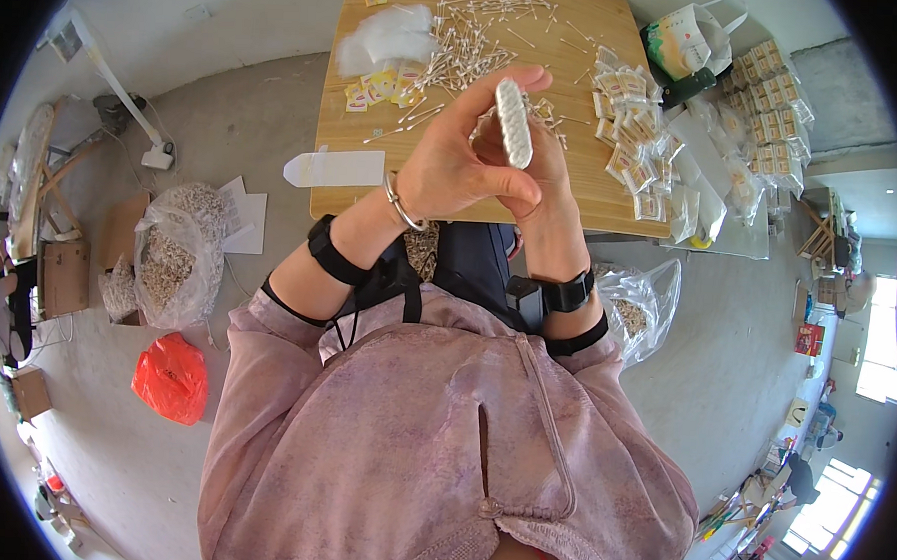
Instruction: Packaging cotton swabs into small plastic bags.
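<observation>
Above the near half of the wooden table, my left hand [448, 167] and my right hand [545, 169] come together around a flat bundle of cotton swabs [513, 123]. Its white tips face up in a narrow, packed row; the sticks are mostly hidden by my fingers. Both hands are closed on the bundle. Behind them, loose cotton swabs [470, 56] lie strewn over the table. Small yellow-and-white cards [385, 87] sit by a pile of clear plastic bags [389, 39] at the left. On the right is a heap of filled small packs [630, 128].
A white card strip [335, 168] overhangs the left edge of the table [612, 212]. More packs [771, 114] stand in rows at the far right, near a white carrier bag [691, 40]. On the floor are a large sack of swabs [177, 258] and a red bag [170, 378].
</observation>
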{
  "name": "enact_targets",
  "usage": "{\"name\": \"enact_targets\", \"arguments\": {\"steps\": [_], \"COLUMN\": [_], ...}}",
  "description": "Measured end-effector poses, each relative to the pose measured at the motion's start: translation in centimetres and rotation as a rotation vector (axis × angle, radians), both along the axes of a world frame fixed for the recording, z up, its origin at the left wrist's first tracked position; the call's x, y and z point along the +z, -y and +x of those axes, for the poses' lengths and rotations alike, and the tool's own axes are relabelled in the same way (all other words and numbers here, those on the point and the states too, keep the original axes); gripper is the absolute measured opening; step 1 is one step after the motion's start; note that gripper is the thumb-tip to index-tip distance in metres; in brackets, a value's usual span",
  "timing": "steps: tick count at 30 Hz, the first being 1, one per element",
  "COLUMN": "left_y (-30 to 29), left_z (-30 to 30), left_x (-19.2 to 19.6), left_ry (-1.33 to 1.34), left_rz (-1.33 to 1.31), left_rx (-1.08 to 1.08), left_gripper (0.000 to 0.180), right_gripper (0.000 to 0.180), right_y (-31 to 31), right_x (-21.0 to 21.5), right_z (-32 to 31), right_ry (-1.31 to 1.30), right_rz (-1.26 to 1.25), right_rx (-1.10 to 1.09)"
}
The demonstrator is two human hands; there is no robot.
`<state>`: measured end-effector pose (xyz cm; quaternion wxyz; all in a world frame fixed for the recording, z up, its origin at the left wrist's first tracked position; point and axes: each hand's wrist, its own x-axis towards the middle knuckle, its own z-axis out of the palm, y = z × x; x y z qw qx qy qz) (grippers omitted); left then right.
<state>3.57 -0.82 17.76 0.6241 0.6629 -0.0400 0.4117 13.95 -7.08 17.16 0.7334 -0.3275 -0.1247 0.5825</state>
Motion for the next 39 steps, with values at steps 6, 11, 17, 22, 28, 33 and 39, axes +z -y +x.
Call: {"name": "enact_targets", "arguments": {"steps": [6,11,17,22,28,33,39], "left_y": [-2.1,-3.0,-3.2,-3.0,-2.1,-1.7,-1.3], "left_z": [-2.1,-2.7,-4.4,-4.4,-3.6,-3.5,-3.0], "left_x": [1.7,1.8,-0.3,-3.3,-4.2,-4.4,-4.9], "left_ry": [-0.096,-0.264,-0.177,-0.529,-0.613,-0.455,-0.274], "left_rz": [0.161,0.339,-0.003,-0.066,-0.42,-0.571,-0.492], "left_rx": [-0.083,-0.211,-0.209,0.007,-0.027,-0.004,0.015], "left_gripper": [0.042,0.032,0.053,0.046,0.025,0.026,0.03], "right_gripper": [0.032,0.026,0.029,0.032,0.024,0.033,0.022], "right_y": [0.3,0.4,-0.6,-1.4,-1.9,-0.1,1.2], "right_x": [-1.3,0.0,-1.6,-0.8,-1.2,-1.3,-2.2], "right_z": [0.6,-1.0,1.8,2.7,3.2,4.5,2.6], "right_ry": [-0.301,-0.301,0.671,1.668,1.546,0.818,0.896], "right_rz": [0.247,0.125,-0.217,-0.137,-0.022,-0.065,0.057], "right_rx": [0.385,0.355,0.17,0.129,0.124,0.164,0.074]}}
